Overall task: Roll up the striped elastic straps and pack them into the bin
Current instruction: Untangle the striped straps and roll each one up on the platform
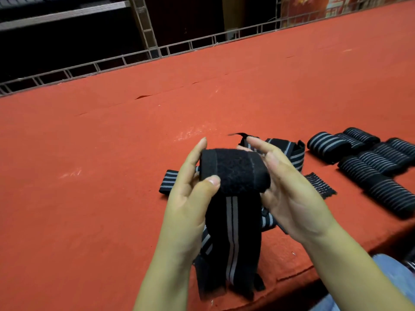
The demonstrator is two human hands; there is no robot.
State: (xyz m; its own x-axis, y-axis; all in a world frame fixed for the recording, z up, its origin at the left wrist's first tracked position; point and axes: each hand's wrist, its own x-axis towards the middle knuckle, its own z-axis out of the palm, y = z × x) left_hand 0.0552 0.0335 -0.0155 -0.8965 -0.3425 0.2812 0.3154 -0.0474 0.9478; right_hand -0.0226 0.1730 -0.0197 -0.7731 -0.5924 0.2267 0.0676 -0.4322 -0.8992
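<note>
Item 1, the bench [89, 153]: we log a long surface under red cloth, running from 7 o'clock up toward 1 o'clock, with small tears in the cloth near the far side.

Item 2, the metal rail [190, 44]: we note a ladder-like frame along the far edge of the bench, at 11 to 1 o'clock, with dark space behind it.

Item 3, the rolled straps [370, 160]: we count a cluster of finished black rolls with grey stripes lying on the cloth at 3 o'clock, packed side by side and touching.

Item 4, the strap in hand [233, 173]: we record a black elastic band at centre, its upper part wound into a roll with a fuzzy fastening patch facing us; its tail with two grey stripes hangs down toward 6 o'clock over the near edge.

Item 5, the loose straps [289, 151]: we list unrolled striped lengths lying flat behind and under the hands, from 9 to 2 o'clock of the roll.

Item 6, the left hand [190, 194]: half closed, thumb pressed on the front of the roll, fingers behind its left end.

Item 7, the right hand [289, 189]: fingers spread and nearly straight, palm cupping the right end of the roll.

We see no bin in view.
</note>
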